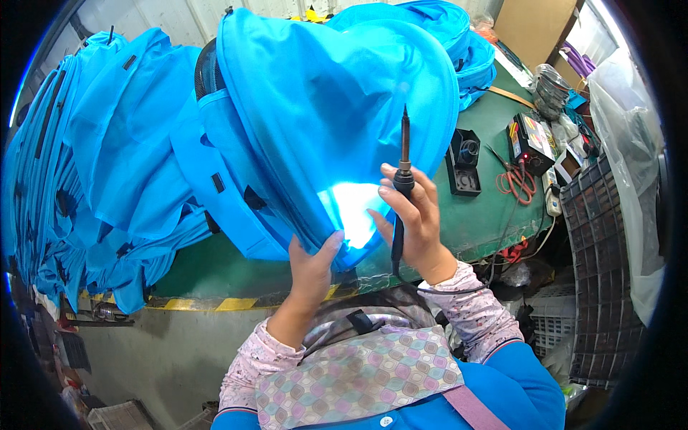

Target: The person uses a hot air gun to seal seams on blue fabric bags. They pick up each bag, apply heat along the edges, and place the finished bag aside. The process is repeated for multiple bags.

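My left hand (314,269) grips the near edge of a large blue fabric piece (333,107) with a stiff rounded rim, thumb on top and fingers hidden behind the cloth. In my right hand (419,226) a soldering iron (404,183) with a black handle stands upright, its pointed metal tip up and in front of the blue cloth. The thumb and some fingers of that hand are spread close to the fabric. A bright glare spot (355,212) lies on the cloth between my hands. The iron's cord runs down over my right sleeve.
Blue fabric pieces (123,140) are piled at left. On the green table (484,215), right, are a black iron holder (465,161), red-handled scissors (518,185), a control box (529,142) with a lit red lamp, and a power strip (552,199). A dark grid panel (602,269) stands beside it.
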The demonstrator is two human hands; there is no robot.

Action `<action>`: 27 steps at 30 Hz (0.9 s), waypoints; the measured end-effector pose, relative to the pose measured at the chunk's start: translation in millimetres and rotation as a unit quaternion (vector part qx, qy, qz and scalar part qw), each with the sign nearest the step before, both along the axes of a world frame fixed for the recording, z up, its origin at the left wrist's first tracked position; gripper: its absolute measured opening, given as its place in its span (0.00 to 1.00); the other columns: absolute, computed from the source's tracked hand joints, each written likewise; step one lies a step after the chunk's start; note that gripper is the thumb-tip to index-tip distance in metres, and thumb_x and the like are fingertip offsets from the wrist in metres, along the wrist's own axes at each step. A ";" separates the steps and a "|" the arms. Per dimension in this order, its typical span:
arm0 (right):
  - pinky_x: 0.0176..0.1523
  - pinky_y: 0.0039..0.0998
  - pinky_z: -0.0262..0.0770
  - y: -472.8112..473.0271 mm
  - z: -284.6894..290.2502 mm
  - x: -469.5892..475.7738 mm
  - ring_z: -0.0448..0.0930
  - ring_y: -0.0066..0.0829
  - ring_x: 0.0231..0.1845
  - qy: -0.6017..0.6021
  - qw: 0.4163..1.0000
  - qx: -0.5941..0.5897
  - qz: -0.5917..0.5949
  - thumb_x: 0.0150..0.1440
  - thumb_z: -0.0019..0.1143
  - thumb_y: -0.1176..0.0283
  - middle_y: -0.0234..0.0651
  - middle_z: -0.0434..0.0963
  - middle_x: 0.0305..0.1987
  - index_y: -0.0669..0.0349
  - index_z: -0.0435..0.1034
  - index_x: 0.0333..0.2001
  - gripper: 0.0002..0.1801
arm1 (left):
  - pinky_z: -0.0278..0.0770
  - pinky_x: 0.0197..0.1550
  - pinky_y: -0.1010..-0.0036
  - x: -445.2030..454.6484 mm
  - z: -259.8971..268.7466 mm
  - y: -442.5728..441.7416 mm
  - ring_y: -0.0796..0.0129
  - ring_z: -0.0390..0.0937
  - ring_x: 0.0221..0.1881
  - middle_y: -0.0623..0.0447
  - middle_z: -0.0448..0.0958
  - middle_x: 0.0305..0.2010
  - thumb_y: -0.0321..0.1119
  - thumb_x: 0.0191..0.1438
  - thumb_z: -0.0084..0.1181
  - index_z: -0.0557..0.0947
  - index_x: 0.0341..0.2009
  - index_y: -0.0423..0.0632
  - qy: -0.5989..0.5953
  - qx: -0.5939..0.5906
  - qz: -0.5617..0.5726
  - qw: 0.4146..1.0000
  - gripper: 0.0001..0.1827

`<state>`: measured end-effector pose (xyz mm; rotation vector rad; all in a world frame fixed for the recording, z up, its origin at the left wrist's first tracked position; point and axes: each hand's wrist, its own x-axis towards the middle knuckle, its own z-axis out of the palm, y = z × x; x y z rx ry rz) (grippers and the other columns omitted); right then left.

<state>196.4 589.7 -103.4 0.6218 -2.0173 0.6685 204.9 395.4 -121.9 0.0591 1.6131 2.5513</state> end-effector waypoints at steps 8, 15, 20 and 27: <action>0.55 0.42 0.76 -51.0 -2.9 -0.8 0.76 0.50 0.55 -0.019 0.974 -0.155 0.163 0.50 0.61 0.91 0.54 0.69 0.62 0.55 0.63 0.60 0.35 | 0.76 0.48 0.74 -1.4 -5.1 -5.2 0.70 0.78 0.45 0.52 0.80 0.47 0.33 0.56 0.68 0.76 0.54 0.42 0.013 0.002 -0.077 0.997 0.23; 0.40 0.32 0.65 -26.2 12.2 30.6 0.71 0.30 0.32 0.043 0.998 -0.025 0.045 0.49 0.69 0.71 0.23 0.76 0.30 0.54 0.76 0.51 0.23 | 0.75 0.51 0.73 2.9 -7.8 5.2 0.70 0.78 0.47 0.52 0.80 0.49 0.31 0.56 0.68 0.77 0.54 0.41 -0.001 0.029 -0.008 1.000 0.23; 0.42 0.32 0.59 -13.8 16.9 64.9 0.67 0.24 0.30 0.023 0.998 0.030 0.047 0.57 0.63 0.58 0.18 0.69 0.22 0.55 0.77 0.49 0.20 | 0.75 0.50 0.73 2.0 -16.3 8.7 0.70 0.79 0.45 0.53 0.81 0.47 0.29 0.57 0.65 0.79 0.51 0.42 0.019 0.043 0.005 0.999 0.17; 0.43 0.32 0.59 -23.2 16.3 63.0 0.67 0.24 0.30 0.048 0.995 0.084 0.038 0.55 0.63 0.61 0.17 0.67 0.22 0.55 0.77 0.47 0.17 | 0.76 0.49 0.73 4.2 -15.3 9.0 0.71 0.79 0.42 0.54 0.82 0.43 0.28 0.59 0.63 0.80 0.48 0.42 0.033 0.051 0.001 0.998 0.13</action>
